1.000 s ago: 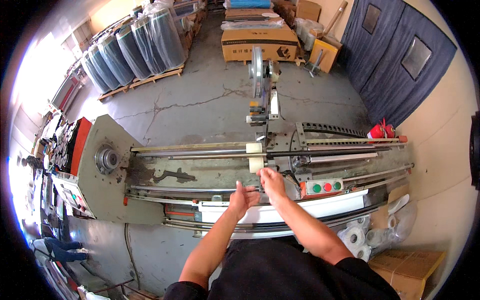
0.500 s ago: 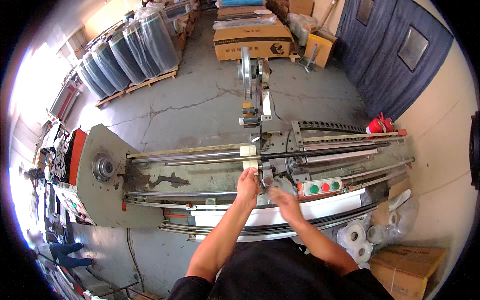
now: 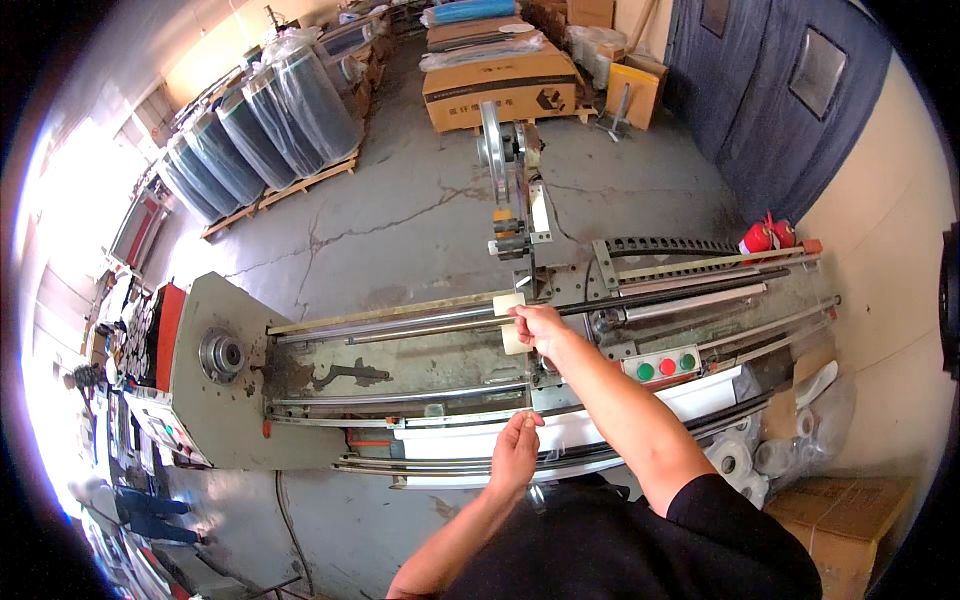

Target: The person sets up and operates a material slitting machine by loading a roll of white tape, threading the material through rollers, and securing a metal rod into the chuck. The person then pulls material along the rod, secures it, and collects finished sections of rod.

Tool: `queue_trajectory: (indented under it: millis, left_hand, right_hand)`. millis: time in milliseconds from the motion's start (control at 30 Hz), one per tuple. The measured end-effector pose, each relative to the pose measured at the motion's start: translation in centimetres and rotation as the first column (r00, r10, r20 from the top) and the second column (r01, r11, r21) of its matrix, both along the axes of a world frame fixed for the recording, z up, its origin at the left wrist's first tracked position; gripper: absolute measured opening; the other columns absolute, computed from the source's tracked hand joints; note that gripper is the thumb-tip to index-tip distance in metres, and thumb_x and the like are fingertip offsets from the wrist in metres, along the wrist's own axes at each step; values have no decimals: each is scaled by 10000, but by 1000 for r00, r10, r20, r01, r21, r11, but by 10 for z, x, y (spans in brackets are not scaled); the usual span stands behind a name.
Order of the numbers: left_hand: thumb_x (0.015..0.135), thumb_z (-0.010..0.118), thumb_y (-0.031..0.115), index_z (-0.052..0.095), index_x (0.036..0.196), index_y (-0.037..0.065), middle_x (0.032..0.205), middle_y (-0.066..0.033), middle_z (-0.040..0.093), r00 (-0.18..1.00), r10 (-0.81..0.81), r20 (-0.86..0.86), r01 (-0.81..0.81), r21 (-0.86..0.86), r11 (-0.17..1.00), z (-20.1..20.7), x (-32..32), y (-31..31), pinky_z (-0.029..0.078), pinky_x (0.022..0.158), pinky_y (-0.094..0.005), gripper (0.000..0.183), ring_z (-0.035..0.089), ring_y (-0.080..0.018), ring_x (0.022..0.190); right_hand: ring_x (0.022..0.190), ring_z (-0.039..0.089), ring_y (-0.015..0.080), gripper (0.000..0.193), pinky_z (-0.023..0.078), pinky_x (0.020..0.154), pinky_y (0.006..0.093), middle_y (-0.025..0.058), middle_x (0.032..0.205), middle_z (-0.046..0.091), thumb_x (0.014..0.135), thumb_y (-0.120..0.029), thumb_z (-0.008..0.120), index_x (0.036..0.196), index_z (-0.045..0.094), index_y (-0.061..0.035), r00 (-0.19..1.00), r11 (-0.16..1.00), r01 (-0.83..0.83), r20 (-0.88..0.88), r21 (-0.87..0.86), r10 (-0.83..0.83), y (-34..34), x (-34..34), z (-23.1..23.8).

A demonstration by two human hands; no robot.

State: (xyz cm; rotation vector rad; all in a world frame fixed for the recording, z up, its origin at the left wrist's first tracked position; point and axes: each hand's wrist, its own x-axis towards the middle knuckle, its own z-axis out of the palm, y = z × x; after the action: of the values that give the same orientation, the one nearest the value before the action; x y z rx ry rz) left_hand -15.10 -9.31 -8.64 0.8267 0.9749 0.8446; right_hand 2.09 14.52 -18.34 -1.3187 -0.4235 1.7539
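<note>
Black cloth made up the short sleeve (image 3: 725,520) on the person's right upper arm, close to the lower edge. Just beyond, the left hand (image 3: 515,447) hung over a long white panel (image 3: 440,442), its thumb and fingertips pressed together; whether anything thin was pinched there could not be told. Close beside the right forearm sat a pale box with green and red push buttons (image 3: 656,367). One risk lay here: a sideways shift of that forearm could knock a button and, if the machine answered, set parts moving near the fingers.

Farther out, the right hand (image 3: 538,326) reached over the machine's worn grey-green bed (image 3: 440,362), to a long, thin metal rod (image 3: 430,328). Its fingers were bent inward; what, if anything, they pinched was too small to tell. Uneven pressure there could tip or slide the cream-coloured rectangular block (image 3: 516,341) at the rod, and a slack grip could let the rod turn. That block lay right at the right hand's fingertips, seemingly touching them, and well beyond the left hand.

Past the bed stood a silver metal wheel (image 3: 494,150), then tall dark rolls wrapped in clear plastic (image 3: 300,110) and a large brown cardboard box (image 3: 505,98).
</note>
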Motion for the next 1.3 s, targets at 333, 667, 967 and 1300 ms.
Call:
queue_trajectory:
  millis: [333, 667, 967, 1300]
  left_hand:
    - [1114, 419, 614, 745, 1213, 47, 805, -22, 672, 973, 105, -204, -150, -220, 964, -98, -11, 96, 348, 514, -280, 662, 466, -114, 575]
    - [1158, 478, 347, 689, 1075, 141, 657, 41, 499, 983, 172, 71, -142, -313, 939, -68, 87, 190, 311, 416, -269, 306, 394, -86, 480]
    - [1155, 512, 308, 657, 1061, 161, 650, 91, 386, 982, 167, -84, -175, -94, 980, -35, 71, 143, 240, 426, -253, 227, 321, -49, 493]
    - [1155, 524, 341, 648, 1039, 175, 699, 113, 359, 977, 212, -40, -215, -149, 965, -7, 40, 54, 236, 484, -214, 238, 279, -16, 555]
  right_hand:
    - [589, 568, 95, 273, 460, 560, 312, -6, 658, 622, 1095, -223, 565, 1038, 770, -51, 737, 919, -184, 668, 350, -107, -139, -28, 66]
    - [753, 714, 391, 226, 528, 694, 500, 162, 769, 698, 1069, -260, 584, 1046, 697, -66, 602, 863, -306, 784, 402, -152, -245, -6, 111]
    - [1146, 701, 205, 414, 522, 1063, 365, 119, 1260, 754, 1048, -138, 684, 1438, 635, -9, 608, 848, -172, 732, 501, -308, -269, 90, 46]
    - [1485, 469, 418, 770, 307, 1266, 493, 268, 1652, 417, 918, 20, 586, 1639, 314, 41, -119, 779, -250, 780, 575, -614, -273, 191, 82]
